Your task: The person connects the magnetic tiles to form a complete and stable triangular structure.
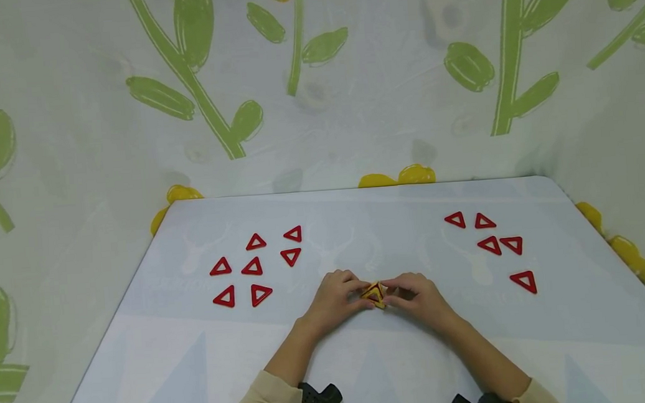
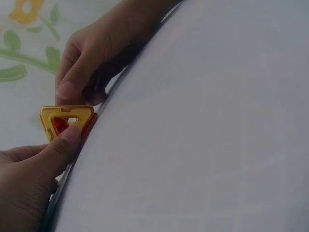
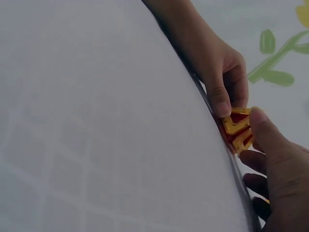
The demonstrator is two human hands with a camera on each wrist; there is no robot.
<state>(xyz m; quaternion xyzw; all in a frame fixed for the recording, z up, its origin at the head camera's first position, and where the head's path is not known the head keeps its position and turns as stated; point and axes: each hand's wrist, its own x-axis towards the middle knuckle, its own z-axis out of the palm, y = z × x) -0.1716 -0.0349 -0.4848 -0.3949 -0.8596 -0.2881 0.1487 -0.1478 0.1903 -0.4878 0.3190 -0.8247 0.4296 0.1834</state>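
Pinching left hand (image 1: pixel 335 297): the left side of a yellow-and-red triangle piece (image 1: pixel 374 294) is gripped by thumb and fingers.
Right hand (image 1: pixel 419 299): the piece's right side is nipped between thumb and fingertips.
Triangle piece: held between both hands, over the bench (image 1: pixel 375 360).
Left red triangles (image 1: pixel 252 273): seven are spread beyond and left of the left hand.
Right red triangles (image 1: pixel 490 249): five are scattered right of the right hand.

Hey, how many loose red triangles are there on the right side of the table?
5. Two red triangles sit side by side farthest away, two side by side just nearer, and one nearest; none looks hidden.
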